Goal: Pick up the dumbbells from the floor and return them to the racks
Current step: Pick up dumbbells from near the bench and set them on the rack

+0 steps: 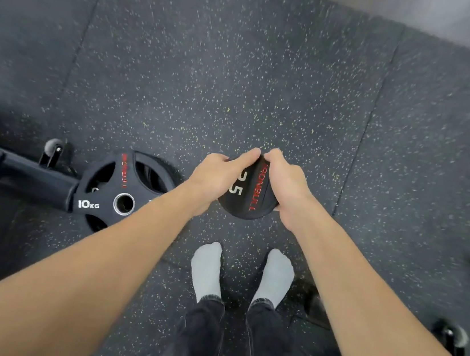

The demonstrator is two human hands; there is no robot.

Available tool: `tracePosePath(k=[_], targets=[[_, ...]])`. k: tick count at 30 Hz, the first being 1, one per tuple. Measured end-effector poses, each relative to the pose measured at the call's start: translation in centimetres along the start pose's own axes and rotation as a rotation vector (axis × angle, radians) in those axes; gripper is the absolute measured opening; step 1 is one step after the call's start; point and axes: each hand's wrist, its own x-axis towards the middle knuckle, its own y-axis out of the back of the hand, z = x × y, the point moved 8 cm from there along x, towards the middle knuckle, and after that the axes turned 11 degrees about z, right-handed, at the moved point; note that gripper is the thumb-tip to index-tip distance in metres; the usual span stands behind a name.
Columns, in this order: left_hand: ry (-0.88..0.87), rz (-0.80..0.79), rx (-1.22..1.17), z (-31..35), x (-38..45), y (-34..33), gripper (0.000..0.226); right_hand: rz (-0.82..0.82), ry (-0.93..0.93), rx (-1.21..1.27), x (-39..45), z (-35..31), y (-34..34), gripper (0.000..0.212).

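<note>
Head view: at the centre, both hands hold a small black weight plate [245, 192] marked "IRONBULL" and "2.5" above the speckled rubber floor [243, 59]. The left hand [216, 175] grips its 9 o'clock edge with curled fingers; the right hand [285, 181] grips the 3 o'clock edge likewise. At 9 o'clock a 10 kg plate [112, 191] leans on a black frame [19, 173]. At 6 o'clock stand grey-socked feet [207, 266].

Speckled rubber floor [241, 74]; grey socks [206, 266]; caster wheel [52, 148]
</note>
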Motion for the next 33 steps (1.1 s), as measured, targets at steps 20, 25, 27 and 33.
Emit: tracePosePath(k=[20, 25, 27, 33], targets=[[-0.417, 0.519, -0.324, 18.7, -42.8, 38.7, 0.047, -0.234, 0.752, 0.031, -51.8, -27.6, 1.2, 0.049], [-0.484, 0.651, -0.420, 13.7, -55.8, 48.1, 0.035, -0.296, 0.973, 0.043, -67.3, -27.4, -1.8, 0.048], [-0.521, 0.727, -0.451, 10.9, -60.7, 51.7, 0.036, -0.351, 1.080, 0.014, -73.7, -26.6, -3.6, 0.047], [-0.475, 1.057, -0.599, -2.7, -74.8, 59.5, 0.020, -0.623, 1.284, -0.087, -90.5, -17.4, -11.6, 0.049]])
